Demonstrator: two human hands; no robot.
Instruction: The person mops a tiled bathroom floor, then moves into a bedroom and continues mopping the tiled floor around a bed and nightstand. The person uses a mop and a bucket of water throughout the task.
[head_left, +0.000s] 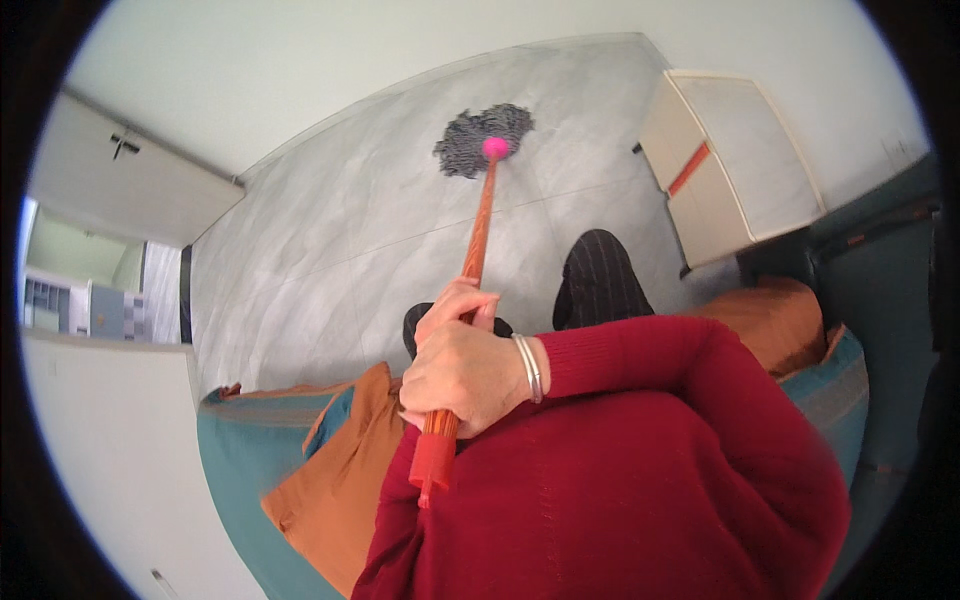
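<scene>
Both of my hands grip the wood-grain pole (480, 225) of a mop, which slants away from me to the floor. My right hand (469, 375), with silvery bangles (529, 367) at its wrist, wraps the pole close to its red end cap (433, 459). Just beyond it, my left hand (448, 307) also holds the pole. Much of that hand is hidden behind the right one. At the far end, a bright pink connector (495, 148) joins the pole to the dark grey strand mop head (480, 139), which lies spread on the marbled grey tile floor (337, 247).
A cream cabinet (720, 157) with an orange-red strip stands at the right. Behind me is a bed with teal bedding (240, 442) and orange fabric (352, 450). A white door (127, 165) and a doorway are at the left. A pale wall (315, 67) bounds the far floor.
</scene>
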